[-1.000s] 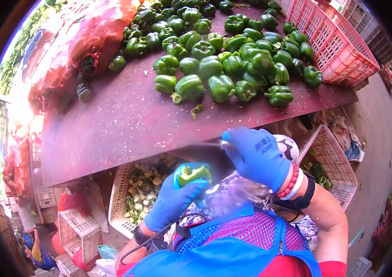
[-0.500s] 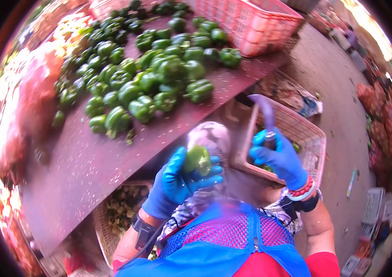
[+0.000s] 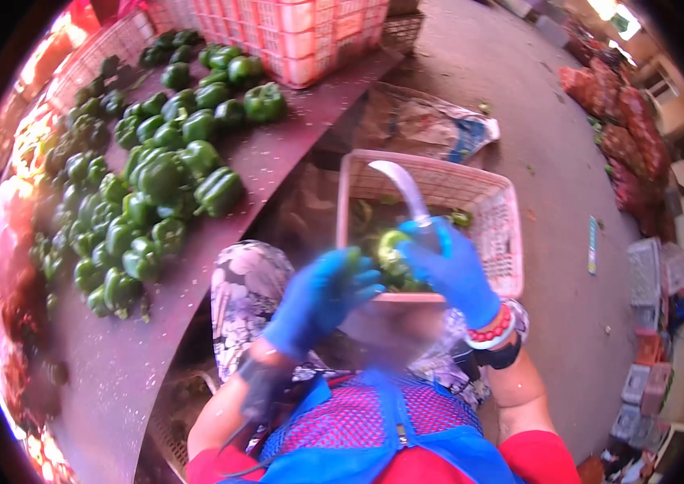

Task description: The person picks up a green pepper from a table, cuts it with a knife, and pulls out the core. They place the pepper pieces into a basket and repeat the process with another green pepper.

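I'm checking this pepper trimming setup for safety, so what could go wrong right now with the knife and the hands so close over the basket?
1. The curved metal knife blade in the right hand stands beside the left hand; a slip could cut the blue glove.
2. The cut green bell pepper sits between both hands over the pink plastic basket; it may drop outside the rim.
3. The view is blurred, so the grip may be less secure than it seems.

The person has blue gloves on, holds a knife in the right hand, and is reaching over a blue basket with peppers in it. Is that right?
Not quite: the basket is pink, not blue, as the head view shows. The rest holds: both hands wear blue gloves, the right hand grips a knife, and the left hand reaches beside it over the basket, which has green peppers in it.
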### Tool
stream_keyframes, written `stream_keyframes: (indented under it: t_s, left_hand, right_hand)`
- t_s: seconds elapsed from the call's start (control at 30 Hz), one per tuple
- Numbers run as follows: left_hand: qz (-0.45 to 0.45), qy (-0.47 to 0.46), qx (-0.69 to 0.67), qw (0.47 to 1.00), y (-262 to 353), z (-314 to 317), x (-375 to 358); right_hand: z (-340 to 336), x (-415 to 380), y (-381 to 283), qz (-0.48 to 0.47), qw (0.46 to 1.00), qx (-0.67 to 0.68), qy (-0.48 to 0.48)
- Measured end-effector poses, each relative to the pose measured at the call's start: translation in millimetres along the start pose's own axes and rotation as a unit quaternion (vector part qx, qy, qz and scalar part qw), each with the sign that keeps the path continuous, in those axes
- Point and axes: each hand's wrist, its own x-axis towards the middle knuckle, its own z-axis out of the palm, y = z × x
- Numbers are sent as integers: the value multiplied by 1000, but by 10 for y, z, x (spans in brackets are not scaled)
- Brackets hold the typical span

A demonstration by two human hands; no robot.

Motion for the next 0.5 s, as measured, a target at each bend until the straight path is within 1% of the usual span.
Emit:
stream_keyframes:
  t_s: [0.03, 0.07, 0.1, 0.13, 0.17, 0.2, 0.23, 0.27, 0.3, 0.33, 0.37, 0.43, 0.47, 0.5]
  left_hand:
    - [-55, -207, -87, 973, -164, -233, 398]
    - [-3, -223, 30, 974, -156, -241, 492]
    - [52, -230, 146, 961, -146, -246, 587]
    - [193, -120, 346, 910, 79, -15, 467]
    - [276, 43, 531, 800, 305, 217, 350]
    - [353, 86, 586, 724, 640, 394, 201]
    - [455, 163, 631, 607, 892, 221, 253]
    - [485, 257, 704, 451, 1168, 67, 215]
    - [457, 320, 753, 349, 1429, -113, 150]
    - [366, 396, 787, 301, 1585, -206, 100]
    - [308, 415, 796, 314, 1706, -358, 116]
    - [261, 408, 825, 290, 1846, -671, 306]
    - [237, 403, 839, 279, 1890, -705, 364]
    - [228, 412, 838, 278, 1886, -728, 436]
  right_hand:
    - [-41, 139, 279, -106, 987, -89, 76]
    - [-67, 219, 258, -92, 988, -36, 119]
    - [-113, 249, 165, -15, 990, 33, 134]
    - [-221, 372, 304, -23, 984, 121, 126]
    - [-238, 450, 317, -40, 979, 146, 134]
    - [-245, 508, 331, -55, 973, 171, 146]
    - [-256, 577, 399, -63, 971, 189, 130]
    - [-255, 646, 502, -70, 969, 206, 118]
    - [-222, 698, 597, -76, 966, 221, 106]
    - [-149, 741, 694, -63, 969, 226, 83]
    - [-70, 782, 791, -50, 970, 229, 62]
    - [80, 812, 833, -24, 976, 217, 13]
    - [156, 818, 881, -12, 978, 208, -7]
    - [227, 816, 910, 21, 978, 204, -23]
